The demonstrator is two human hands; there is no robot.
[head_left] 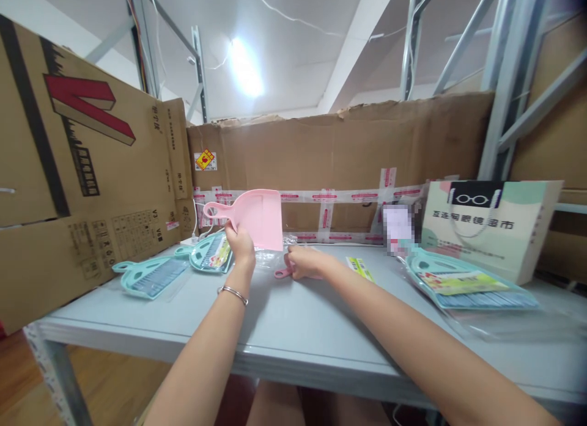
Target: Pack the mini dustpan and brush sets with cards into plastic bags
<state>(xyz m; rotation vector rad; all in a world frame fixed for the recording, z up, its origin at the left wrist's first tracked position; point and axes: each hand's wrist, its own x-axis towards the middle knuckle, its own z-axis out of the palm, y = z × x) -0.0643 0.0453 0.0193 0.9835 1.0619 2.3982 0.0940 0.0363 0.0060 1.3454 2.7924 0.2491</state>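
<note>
A pink dustpan (263, 218) is held up above the table by my left hand (241, 246), whose fingers wrap round the base of its handle. The pan's flat edge points right and its looped handle points left. Lower and to the right, my right hand (302, 262) is closed on a pink brush (282, 272) at table height; only the looped end of its handle shows clearly, the rest lies behind the hand. Crumpled clear plastic (268, 259) is on the table between the two hands. A yellow-green label card (360, 268) lies right of my right hand.
Teal dustpan-and-brush sets (153, 278) lie at the left, one with a label card. Another teal set (472, 282) in clear wrap lies at the right, before a paper bag (490, 230). Cardboard (343, 151) walls the back of the grey table (284, 328); a large carton (92, 169) stands left.
</note>
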